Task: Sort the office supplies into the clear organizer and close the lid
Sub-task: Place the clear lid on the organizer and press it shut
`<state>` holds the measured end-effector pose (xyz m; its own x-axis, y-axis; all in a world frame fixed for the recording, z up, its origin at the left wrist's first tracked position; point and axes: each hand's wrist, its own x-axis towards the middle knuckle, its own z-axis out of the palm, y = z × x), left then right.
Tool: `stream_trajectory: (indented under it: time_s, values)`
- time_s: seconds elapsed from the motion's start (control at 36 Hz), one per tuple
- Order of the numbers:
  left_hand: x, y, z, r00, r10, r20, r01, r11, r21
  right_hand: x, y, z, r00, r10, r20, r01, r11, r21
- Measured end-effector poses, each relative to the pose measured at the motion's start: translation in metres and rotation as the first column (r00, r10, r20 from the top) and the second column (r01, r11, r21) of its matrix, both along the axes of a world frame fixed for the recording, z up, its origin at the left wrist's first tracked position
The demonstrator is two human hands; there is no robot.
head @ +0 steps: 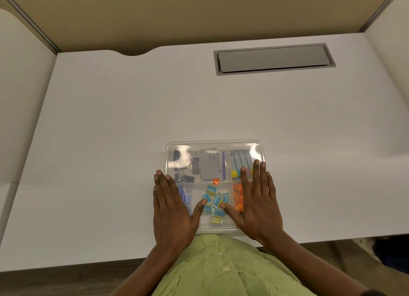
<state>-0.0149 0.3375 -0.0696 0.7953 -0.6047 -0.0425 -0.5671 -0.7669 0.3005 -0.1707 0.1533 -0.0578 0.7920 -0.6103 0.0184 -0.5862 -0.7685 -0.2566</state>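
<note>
With both my left hand point(171, 209) and right hand point(257, 204) spread flat and empty on the lid of the clear organizer point(214, 143), supplies sorted inside at the surface's near edge, I judge only pressing it shut remains.

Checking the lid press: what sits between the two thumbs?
In the head view, between the left hand and right hand, small blue packets lie under the lid of the clear organizer.

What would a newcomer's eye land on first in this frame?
Two flat hands, left hand and right hand, lie on the clear organizer at the white desk's near edge. Between the thumbs, small blue packets show through its lid.
</note>
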Motion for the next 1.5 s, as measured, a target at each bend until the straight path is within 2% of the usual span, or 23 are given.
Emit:
stream_trajectory:
  time_s: [0.14,0.28,0.53,0.72,1.17,1.5]
  values:
    - [0.002,-0.001,0.001,1.000,-0.012,0.017,0.011,0.999,0.042,0.000,0.000,0.004,1.000,0.003,-0.016,-0.003,1.000,-0.001]
    - [0.011,-0.008,0.007,1.000,-0.019,0.021,0.019,1.000,0.002,0.003,-0.001,0.012,0.998,-0.017,-0.062,0.017,1.000,-0.007]
    - [0.060,-0.038,0.020,0.985,-0.170,0.032,0.172,0.984,-0.048,0.044,-0.043,0.023,1.000,-0.023,0.008,0.023,1.000,0.010]
    - [0.070,-0.044,0.016,0.959,-0.281,0.048,0.282,0.959,-0.032,0.061,-0.062,0.004,0.999,0.018,-0.039,-0.018,1.000,0.001]
    - [0.071,-0.049,0.010,0.967,-0.254,0.006,0.254,0.964,-0.074,0.060,-0.065,-0.007,0.999,0.039,-0.027,-0.040,0.999,-0.015]
    - [0.070,-0.048,0.009,0.962,-0.265,0.068,0.267,0.964,-0.012,0.061,-0.065,-0.010,0.998,0.032,-0.052,-0.034,0.999,-0.041]
